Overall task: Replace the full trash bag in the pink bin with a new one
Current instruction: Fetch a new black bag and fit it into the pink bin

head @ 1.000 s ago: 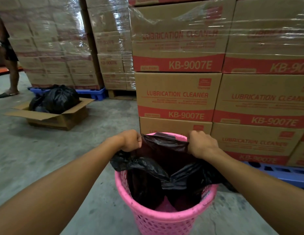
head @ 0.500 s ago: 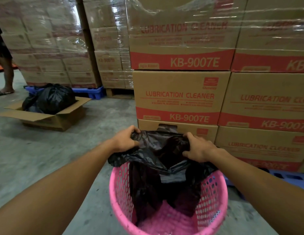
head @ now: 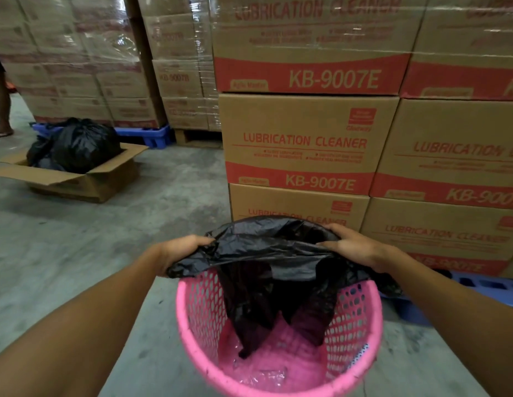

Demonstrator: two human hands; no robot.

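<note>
The pink perforated bin [head: 355, 365] stands on the concrete floor just below me. A new black trash bag [head: 266, 253] hangs over its far rim, its body dangling inside, above the pink bottom. My left hand [head: 181, 249] grips the bag's left edge and my right hand [head: 351, 243] grips its right edge, holding the mouth spread above the bin. A full black trash bag [head: 83, 144] sits in an open cardboard box [head: 106, 181] at the left.
Stacked cartons [head: 304, 144] marked LUBRICATION CLEANER rise right behind the bin on a blue pallet [head: 478, 285]. More wrapped cartons stand at the back left. A person's leg [head: 2, 104] is at the far left edge. Clear plastic scraps lie in the bin's bottom.
Both hands lifted the bag's mouth and pulled it wider; the bag's body has risen out of the bin's bottom. The view tilted down, showing more of the bin's inside.
</note>
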